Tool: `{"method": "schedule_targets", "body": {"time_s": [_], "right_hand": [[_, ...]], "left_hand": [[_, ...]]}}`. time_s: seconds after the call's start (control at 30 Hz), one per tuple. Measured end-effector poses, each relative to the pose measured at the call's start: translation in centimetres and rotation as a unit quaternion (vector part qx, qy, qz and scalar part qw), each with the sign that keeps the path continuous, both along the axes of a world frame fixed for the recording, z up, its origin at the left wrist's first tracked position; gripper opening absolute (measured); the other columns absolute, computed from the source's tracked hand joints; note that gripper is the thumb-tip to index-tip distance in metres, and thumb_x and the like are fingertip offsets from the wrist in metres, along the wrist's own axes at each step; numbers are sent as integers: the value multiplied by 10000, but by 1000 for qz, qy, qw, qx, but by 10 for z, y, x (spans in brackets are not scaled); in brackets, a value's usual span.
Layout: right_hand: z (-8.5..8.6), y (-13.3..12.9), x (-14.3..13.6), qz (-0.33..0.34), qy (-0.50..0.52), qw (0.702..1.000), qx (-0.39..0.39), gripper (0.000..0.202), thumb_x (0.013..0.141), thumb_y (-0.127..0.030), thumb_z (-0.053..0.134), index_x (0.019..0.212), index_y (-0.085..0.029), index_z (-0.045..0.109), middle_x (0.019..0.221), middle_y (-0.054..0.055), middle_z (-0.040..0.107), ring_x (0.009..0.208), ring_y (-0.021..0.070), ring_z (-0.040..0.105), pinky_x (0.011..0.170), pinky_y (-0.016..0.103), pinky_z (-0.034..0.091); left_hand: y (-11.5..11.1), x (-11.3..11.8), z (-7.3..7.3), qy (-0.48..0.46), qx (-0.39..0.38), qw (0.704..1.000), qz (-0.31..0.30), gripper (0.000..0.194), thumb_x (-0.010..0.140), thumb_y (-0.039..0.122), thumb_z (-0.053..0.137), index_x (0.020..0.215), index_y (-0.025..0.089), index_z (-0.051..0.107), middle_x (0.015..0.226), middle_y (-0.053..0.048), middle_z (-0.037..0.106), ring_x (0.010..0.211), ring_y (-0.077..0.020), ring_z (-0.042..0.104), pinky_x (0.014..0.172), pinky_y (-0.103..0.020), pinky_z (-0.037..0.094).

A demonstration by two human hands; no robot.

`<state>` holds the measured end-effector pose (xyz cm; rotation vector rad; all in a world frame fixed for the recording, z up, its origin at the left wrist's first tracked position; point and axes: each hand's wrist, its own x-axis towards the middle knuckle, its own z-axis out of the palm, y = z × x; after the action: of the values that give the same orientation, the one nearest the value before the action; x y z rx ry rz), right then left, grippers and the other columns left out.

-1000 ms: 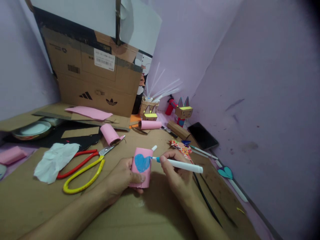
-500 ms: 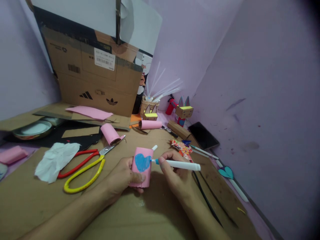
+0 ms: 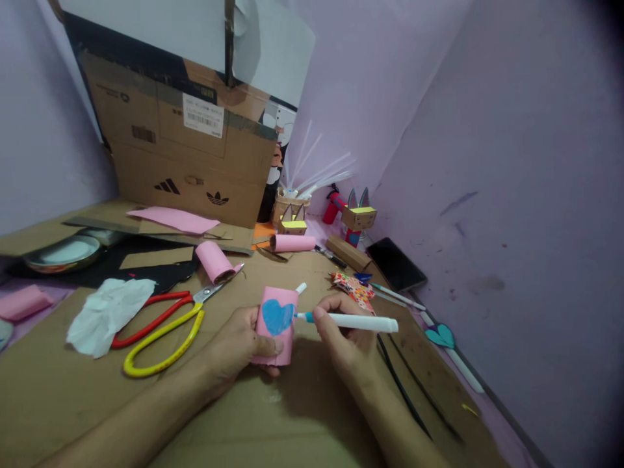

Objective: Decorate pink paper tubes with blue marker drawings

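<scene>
Scissors (image 3: pixel 197 300) and a crumpled white tissue (image 3: pixel 110 315) are seen left of the pink paper tube (image 3: pixel 279 338), which is gripped upright by the left hand (image 3: pixel 246 344), fingers closed around it. By the right hand's (image 3: pixel 344 335) pinched fingers, a smooth white marker (image 3: pixel 358 321) is held, its tip apparently touching the blue heart's (image 3: pixel 277 317) edge.

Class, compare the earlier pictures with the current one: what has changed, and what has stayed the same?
The tip of the white marker has shifted slightly down the blue heart's right edge. Nothing was grasped or released: the right hand holds the marker, the left hand the pink tube. The scissors stayed put.
</scene>
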<state>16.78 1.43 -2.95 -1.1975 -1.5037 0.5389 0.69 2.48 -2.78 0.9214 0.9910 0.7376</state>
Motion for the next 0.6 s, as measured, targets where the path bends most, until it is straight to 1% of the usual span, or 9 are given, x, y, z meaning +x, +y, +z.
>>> {"method": "schedule_targets", "body": {"time_s": [0.07,0.13,0.27,0.37,0.6], "right_hand": [[0,1,1,-19,5,1000,19,177,788,-291,553,650,-181,559,477,-45,488,417,95,430,396,197,316],[0,1,1,-24,-2,999,22,172,793,-294,557,664,-181,571,491,-39,499,430,101,441,406,203,326],[2,0,0,-19,-23,1000,7,186,805,-309,550,672,-181,575,475,-40,491,414,102,434,391,202,308],[2,-1,-1,-20,-37,999,10,187,808,-306,546,670,-182,568,472,-43,487,414,100,434,395,203,309],[3,1,-2,-16,-37,999,10,185,809,-294,536,664,-181,558,486,-42,497,424,98,444,404,199,317]], "left_hand": [[0,0,0,1,0,1000,1,253,474,186,696,688,114,582,546,-4,606,464,-122,533,432,-250,483],[0,0,0,0,4,1000,1,248,478,182,695,686,117,578,546,-1,603,467,-123,534,438,-255,489],[1,0,-1,-3,8,1000,-7,252,498,179,694,711,119,575,553,2,600,468,-120,528,437,-253,486],[1,-1,-1,-3,10,1000,-10,241,512,177,692,713,118,572,562,-1,598,475,-120,531,445,-255,489],[0,-3,-4,-1,13,1000,-13,227,529,172,683,721,115,576,571,-4,600,479,-121,536,453,-261,495]]}}
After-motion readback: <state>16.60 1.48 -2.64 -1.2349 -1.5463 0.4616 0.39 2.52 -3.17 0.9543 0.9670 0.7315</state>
